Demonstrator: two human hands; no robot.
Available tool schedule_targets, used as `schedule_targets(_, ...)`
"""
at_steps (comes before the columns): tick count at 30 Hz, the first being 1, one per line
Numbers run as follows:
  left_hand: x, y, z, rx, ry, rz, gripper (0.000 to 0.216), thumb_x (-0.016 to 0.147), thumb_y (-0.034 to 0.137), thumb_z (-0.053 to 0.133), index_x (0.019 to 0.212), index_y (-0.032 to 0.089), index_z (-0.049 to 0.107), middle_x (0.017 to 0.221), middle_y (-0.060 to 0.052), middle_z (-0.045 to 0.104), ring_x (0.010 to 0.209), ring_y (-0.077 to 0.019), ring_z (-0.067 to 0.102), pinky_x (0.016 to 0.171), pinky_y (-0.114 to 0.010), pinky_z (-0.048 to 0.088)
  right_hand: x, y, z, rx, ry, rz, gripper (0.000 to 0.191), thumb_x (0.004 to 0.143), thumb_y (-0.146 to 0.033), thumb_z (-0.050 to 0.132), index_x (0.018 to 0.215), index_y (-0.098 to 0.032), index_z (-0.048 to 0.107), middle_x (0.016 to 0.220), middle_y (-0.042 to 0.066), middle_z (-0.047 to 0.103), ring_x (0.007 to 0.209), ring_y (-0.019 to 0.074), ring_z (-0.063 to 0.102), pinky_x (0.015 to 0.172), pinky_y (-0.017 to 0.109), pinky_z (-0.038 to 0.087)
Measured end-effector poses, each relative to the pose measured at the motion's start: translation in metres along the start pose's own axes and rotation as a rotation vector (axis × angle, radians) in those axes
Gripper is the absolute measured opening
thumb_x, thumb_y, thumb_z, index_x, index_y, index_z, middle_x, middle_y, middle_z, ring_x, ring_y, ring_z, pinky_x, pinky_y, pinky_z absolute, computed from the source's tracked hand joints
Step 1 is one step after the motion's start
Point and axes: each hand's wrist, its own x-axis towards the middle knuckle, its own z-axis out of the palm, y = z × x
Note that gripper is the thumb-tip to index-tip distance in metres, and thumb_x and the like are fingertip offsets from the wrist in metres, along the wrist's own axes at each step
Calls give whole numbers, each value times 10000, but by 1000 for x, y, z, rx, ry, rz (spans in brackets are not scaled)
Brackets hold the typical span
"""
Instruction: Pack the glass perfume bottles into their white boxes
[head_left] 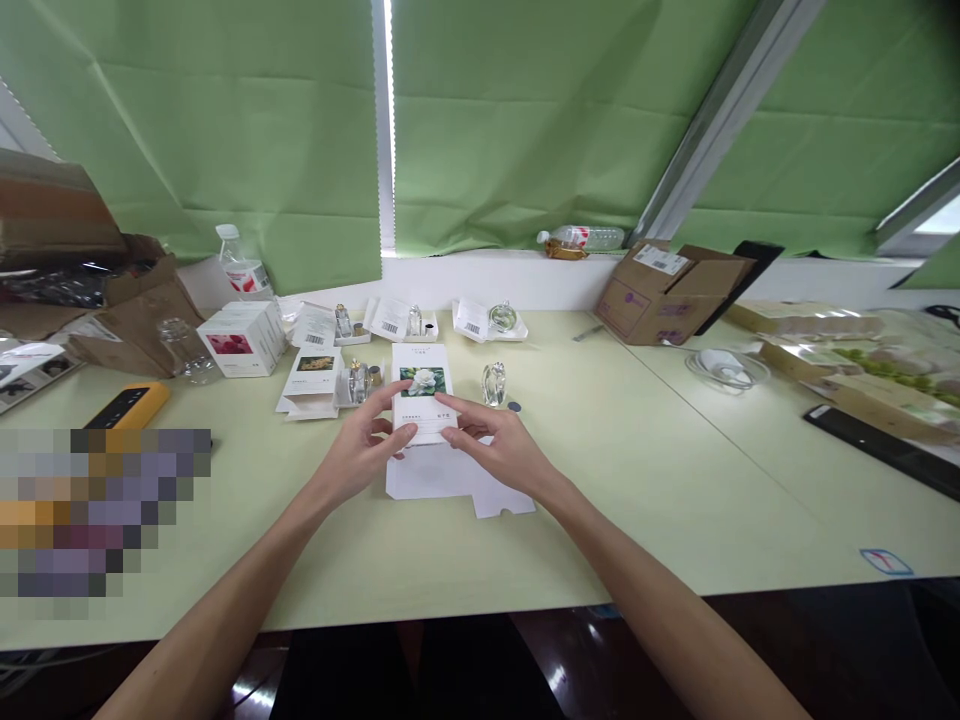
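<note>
A white carton (pixel 426 412) printed with a white flower lies between my two hands in front of me. My left hand (pixel 366 440) grips its left side, thumb at the lower edge and index finger near the picture. On the opposite side my right hand (pixel 495 442) holds it the same way. Beneath is a flat white card sheet (pixel 427 478) with cut flaps, partly covered. Just beyond my right hand stands a clear glass bottle (pixel 493 384), with a small dark round piece (pixel 514 406) beside it.
Left of the hands, an open flower-printed box (pixel 313 378) sits near another glass bottle (pixel 358 382). Several white boxes (pixel 244 338) stand behind. A brown cardboard box (pixel 649 295) and a coiled white cable (pixel 724 368) are on the right. Green blinds (pixel 525 120) hang behind the table.
</note>
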Motion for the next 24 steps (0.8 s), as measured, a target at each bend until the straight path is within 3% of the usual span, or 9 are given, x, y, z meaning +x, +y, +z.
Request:
schedule_targets(6,0,-1,-2,-9,-11,-15,537,861,441,609,1354,298,451,1180,-80,588,862,-202,642,678,-334,591,-1,-1,0,-23,-19,2,524,882,-429,589,1388,-329,497,987,30,714,788,180,640,783,399,568)
schedule_targets(13,1,-2,-1,-33,-6,7,491,896,425,573,1359,308,458,1264,-90,539,813,-157,612,660,-308,572,0,-1,-2,20,-21,23,548,878,-439,595,1404,-343,471,1190,41,651,854,173,646,829,397,570)
schedule_targets(16,1,-2,0,-64,5,-4,579,888,421,589,1420,327,382,1219,-94,563,819,-163,617,669,-316,575,0,-1,-2,18,-20,29,546,875,-440,599,1399,-340,479,1176,37,662,865,179,646,845,404,565)
schedule_targets(21,2,-4,0,-134,39,-40,874,835,400,669,1513,366,118,1262,-105,568,821,-170,634,670,-332,586,0,0,-2,6,-19,26,546,884,-433,587,1409,-344,466,1220,29,649,872,182,644,857,412,565)
schedule_targets(24,2,-5,-1,-126,43,-60,876,818,401,688,1512,348,156,1293,-116,560,813,-166,628,650,-319,584,-1,-1,-2,-13,-36,18,562,899,-419,567,1437,-369,412,1247,11,642,860,180,638,859,424,566)
